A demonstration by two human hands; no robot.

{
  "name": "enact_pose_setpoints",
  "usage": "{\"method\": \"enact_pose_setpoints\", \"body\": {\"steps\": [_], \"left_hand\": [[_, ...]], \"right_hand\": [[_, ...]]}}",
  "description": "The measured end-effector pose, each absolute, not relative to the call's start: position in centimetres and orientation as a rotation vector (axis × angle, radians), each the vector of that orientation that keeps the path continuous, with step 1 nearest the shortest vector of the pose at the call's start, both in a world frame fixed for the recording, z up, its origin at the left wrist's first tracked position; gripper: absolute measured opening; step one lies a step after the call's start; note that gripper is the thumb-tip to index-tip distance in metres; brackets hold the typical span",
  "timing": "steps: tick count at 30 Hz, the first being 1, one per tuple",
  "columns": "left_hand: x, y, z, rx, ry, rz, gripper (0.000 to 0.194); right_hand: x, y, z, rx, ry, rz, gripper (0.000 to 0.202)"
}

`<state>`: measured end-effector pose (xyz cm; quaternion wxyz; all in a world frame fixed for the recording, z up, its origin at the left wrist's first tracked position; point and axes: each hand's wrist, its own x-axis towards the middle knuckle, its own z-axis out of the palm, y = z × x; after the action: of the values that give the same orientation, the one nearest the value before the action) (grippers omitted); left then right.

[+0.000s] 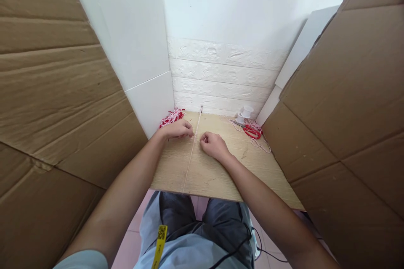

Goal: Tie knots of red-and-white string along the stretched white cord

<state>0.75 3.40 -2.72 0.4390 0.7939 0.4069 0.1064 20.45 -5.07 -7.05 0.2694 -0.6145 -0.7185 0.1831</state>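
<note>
Head cam: L hand (181, 128) & R hand (213, 144) curled by taut string (190, 160), fingertips blurred, can't tell if pinching.

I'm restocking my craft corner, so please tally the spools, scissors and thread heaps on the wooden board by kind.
White plastic spools visible: 2
Red-handled metal scissors: 1
Tangled red, pink and white thread heaps: 2
Total: 5

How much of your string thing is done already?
Done: the string runs from the board's far edge to its near edge, and its far part looks a bit thicker, maybe already worked. In hand: the left hand and right hand are close on either side of it. Left: perhaps the thin part nearest the person. I can't tell whether the tangled red-and-pink pile is finished.
</note>
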Motion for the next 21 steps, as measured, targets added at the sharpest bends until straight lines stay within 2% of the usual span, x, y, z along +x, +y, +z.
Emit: {"method": "enact_pose_setpoints", "body": {"steps": [14,21], "left_hand": [[0.95,3.4,-2.85,1.944,0.745,0.192,0.03],[1.18,3.12,-2.57,2.029,0.757,0.175,0.034]], "right_hand": [[19.79,-4.98,-7.53,-1.333,-1.782,0.699,0.032],[19.85,-4.96,-7.29,-1.217,-1.805,0.749,0.027]]}}
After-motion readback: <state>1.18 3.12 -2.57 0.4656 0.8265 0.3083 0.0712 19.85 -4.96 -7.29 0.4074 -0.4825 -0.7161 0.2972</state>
